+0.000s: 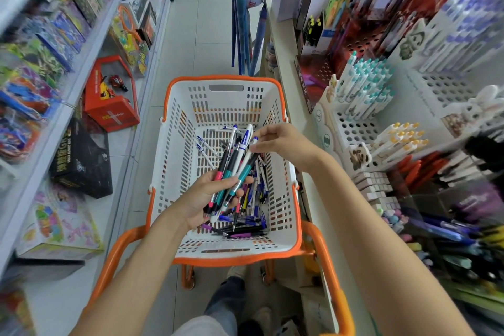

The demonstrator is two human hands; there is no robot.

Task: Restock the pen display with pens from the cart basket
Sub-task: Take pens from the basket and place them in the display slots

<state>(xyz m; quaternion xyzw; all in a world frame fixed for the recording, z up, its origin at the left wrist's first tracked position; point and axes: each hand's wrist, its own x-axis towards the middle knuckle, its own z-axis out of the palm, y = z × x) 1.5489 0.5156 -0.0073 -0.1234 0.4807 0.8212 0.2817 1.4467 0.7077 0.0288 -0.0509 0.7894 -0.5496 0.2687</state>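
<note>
Cart handle: orange bar curving round the near end of the cart, beside the person's forearms.
Left hand: left hand is palm up over the near half of the basket, fingers and thumb curled round a bundle of pens. The grip is firm and full.
Bundle of pens: several pens with black, teal and pink grips, fanned upward and away from the palm, tips pointing toward the person.
Loose pens: the remaining stock lies heaped on the basket floor, along the right and near sides, under and beyond the left hand. Mostly blue, black and purple barrels.
Right hand: right hand is over the middle of the basket, fingers bent, fingertips closed in a narrow pinch on the upper end of the teal-grip pen, which stands in the bundle.
Basket: white slotted basket with an orange rim, seated on the cart in the aisle.
Pen display: white perforated stands on the right-hand counter, just beside the basket. Yellow-capped pens occupy the nearer tier, teal-capped pens the next, blue-capped pens the farthest. Many holes in the front rows are unfilled.
Left shelving: a black box and a red box on the lower shelf.
Umbrellas: blue umbrellas stand upright beyond the basket.
</note>
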